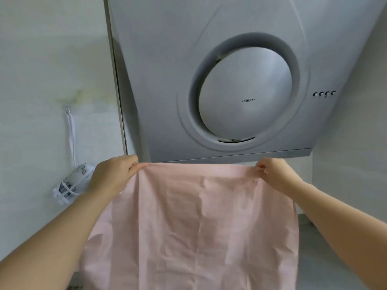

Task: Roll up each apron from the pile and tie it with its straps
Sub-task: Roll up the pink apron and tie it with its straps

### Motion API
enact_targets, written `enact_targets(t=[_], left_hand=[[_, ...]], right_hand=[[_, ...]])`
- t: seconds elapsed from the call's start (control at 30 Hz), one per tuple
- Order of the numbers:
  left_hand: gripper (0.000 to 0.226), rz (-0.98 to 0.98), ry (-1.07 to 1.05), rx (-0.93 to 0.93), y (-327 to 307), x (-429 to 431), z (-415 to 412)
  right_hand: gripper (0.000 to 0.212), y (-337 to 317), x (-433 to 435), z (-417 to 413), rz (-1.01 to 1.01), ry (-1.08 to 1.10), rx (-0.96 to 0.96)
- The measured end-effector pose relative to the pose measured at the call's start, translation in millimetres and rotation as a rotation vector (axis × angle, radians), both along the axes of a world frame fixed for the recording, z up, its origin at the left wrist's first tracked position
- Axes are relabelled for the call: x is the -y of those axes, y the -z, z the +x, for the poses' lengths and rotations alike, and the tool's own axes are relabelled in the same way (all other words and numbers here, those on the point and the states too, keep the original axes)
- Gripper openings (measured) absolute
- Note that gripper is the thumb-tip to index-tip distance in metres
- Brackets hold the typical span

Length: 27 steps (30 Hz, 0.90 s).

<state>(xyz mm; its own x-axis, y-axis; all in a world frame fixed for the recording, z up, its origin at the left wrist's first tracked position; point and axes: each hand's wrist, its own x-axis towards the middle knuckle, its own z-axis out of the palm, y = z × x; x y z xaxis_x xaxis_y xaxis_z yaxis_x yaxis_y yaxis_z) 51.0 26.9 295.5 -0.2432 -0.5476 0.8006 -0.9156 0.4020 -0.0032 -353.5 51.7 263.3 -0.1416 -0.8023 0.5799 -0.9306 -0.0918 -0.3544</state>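
Note:
A pale pink apron [194, 222] hangs spread out in front of me, held up by its top edge. My left hand [114, 174] pinches the upper left corner and my right hand [274, 174] pinches the upper right corner. The cloth is stretched between them and falls out of the bottom of the view. Its straps are not visible. The pile is hidden behind the cloth.
A grey range hood [245, 97] with a round centre panel fills the wall ahead. On the white tiled wall at left, a rolled patterned apron [73, 183] tied with white straps hangs from a hook [68, 110]. A grey counter [326, 237] shows at lower right.

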Motion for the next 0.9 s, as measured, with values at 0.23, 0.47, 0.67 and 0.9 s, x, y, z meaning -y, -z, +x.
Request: enact_targets(t=[0.23,0.47,0.67,0.9], left_hand=[[0.046,-0.135,0.027,0.095,10.7,4.6,11.8],[0.051,0.145,-0.017,0.037,52.7,25.3,5.1],[0.046,0.128,0.050,-0.128,52.5,20.5,-2.5],[0.044,-0.005,0.288,-0.115,42.1,5.7,-52.0]], right_hand=[[0.018,20.8,15.3,1.5,-0.078,0.180,0.091],[0.026,38.3,23.0,0.5,0.421,0.276,-0.142],[0.031,38.1,13.7,21.0,0.289,0.294,-0.095],[0.038,43.2,1.1,75.6,0.592,-0.354,0.486]])
